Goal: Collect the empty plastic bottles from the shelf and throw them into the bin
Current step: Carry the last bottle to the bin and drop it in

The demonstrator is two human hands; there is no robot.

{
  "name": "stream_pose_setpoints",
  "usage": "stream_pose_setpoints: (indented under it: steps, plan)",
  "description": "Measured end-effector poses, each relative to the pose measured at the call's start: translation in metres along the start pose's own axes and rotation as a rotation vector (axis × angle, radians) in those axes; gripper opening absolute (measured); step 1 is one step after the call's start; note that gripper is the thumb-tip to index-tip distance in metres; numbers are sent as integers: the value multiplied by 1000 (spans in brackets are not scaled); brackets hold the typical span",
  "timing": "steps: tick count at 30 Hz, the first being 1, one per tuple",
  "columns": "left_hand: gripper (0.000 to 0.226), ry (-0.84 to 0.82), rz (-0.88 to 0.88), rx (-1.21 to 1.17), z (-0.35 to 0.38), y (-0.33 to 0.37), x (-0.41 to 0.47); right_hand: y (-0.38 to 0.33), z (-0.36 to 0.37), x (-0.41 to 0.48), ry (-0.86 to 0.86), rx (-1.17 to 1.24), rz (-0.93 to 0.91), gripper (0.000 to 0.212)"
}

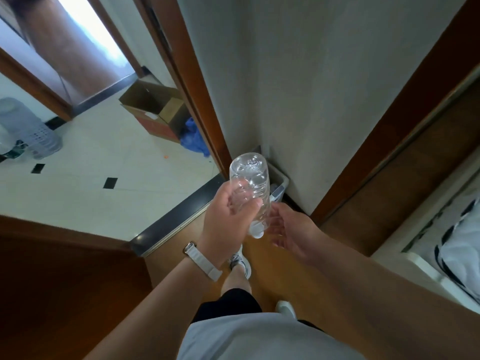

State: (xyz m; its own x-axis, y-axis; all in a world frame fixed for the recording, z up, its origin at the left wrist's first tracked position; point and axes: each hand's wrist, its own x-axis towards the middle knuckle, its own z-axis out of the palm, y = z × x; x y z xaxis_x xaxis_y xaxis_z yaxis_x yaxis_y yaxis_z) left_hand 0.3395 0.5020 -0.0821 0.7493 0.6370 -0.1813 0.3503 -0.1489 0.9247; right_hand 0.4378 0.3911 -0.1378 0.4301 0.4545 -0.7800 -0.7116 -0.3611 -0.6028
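Note:
A clear empty plastic bottle [250,183] with a white cap points base-forward at mid-frame. My left hand [226,219], a white watch strap on its wrist, grips the bottle around its middle. My right hand [291,229] is just to the right of the bottle's cap end, fingers spread, holding nothing. Right behind the bottle, a small white bin [279,184] stands on the floor in the corner against the wall, mostly hidden by the bottle.
A brown door frame [197,100] rises left of the bin, with a dark threshold [176,216] leading to a tiled room. There lie an open cardboard box [155,110], a blue bag [193,139] and a white perforated basket [28,126]. A bed edge [446,245] is at right.

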Motion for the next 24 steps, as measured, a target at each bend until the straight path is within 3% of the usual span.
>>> stream_pose_setpoints:
  steps: [11,18,24]
  plan:
    - [25,-201,-132,-106,-10,-68,217,-97,31,182,191,-25,74,37]
    - [37,-167,-182,-158,6,-126,314,-118,31,287,281,-36,150,32]
    - [39,-175,-180,-102,49,-185,383,-112,10,382,227,-110,152,31]
